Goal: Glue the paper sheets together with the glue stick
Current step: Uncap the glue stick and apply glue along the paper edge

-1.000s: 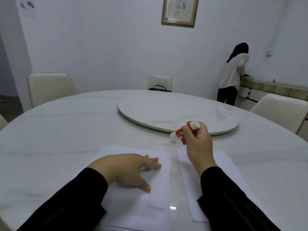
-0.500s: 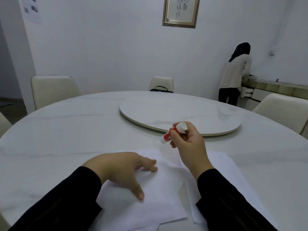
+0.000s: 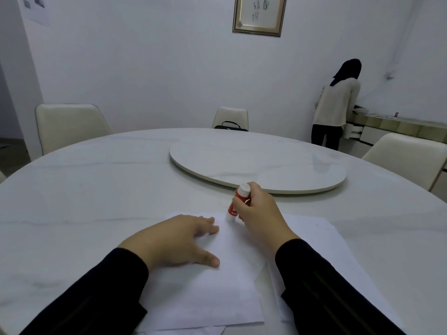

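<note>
Glue stick (image 3: 238,201) now lowered from a raised tilt a second ago to near upright, tip meeting the far edge of the near sheet (image 3: 208,293); judged the start of the gluing stroke, with joining yet to come. Left hand (image 3: 176,240) flat on that sheet, fingers spread and straight, thumb out, pinning paper that has slid rightward since a second ago to overlap the second sheet (image 3: 321,240). Right hand (image 3: 258,211) clamped round the red barrel, white end uppermost. Second sheet partly under the right sleeve, its near end hidden. Another paper edge peeping from under the near sheet at the bottom; count of sheets beyond that not clear.

Around: a pale chair (image 3: 70,126) at far left; round white marble-look table (image 3: 84,189) under everything; raised turntable (image 3: 256,163) at its middle; a second chair (image 3: 231,117) behind it with a dark bag (image 3: 231,125) on the seat; framed picture (image 3: 258,14) on the white wall; a person in a light top (image 3: 337,105) turned away at a sideboard (image 3: 396,126); a third chair (image 3: 406,155) at far right.
</note>
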`<state>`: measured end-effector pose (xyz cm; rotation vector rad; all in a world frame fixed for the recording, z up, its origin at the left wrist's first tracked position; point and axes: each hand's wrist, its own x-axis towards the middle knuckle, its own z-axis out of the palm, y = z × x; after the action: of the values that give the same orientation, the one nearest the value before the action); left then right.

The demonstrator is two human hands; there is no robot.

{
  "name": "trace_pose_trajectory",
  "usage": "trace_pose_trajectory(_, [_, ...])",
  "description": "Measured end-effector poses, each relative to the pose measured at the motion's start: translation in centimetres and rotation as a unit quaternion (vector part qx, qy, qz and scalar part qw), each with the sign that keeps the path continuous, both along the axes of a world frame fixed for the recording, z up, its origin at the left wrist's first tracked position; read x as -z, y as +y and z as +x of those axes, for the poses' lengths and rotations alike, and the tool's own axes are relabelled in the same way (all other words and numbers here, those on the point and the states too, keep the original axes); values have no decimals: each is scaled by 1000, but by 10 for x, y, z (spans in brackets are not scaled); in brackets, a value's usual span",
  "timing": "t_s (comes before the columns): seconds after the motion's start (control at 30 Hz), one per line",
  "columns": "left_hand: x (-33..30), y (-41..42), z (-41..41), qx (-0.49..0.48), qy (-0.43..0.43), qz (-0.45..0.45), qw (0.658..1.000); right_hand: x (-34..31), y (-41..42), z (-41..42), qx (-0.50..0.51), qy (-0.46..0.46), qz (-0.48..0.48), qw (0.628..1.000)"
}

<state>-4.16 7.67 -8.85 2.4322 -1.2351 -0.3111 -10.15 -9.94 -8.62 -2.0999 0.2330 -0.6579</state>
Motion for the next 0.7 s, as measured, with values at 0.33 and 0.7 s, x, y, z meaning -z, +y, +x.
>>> trace_pose_trajectory(0.33, [-1,0,-2,-10,5,2,1000,1,-1,1,16,16,-10,1000])
trace_pose_trajectory(0.7, [8,-11,-4,-30,-13,-25,999,-44,-50,-31,36,-309,580,753])
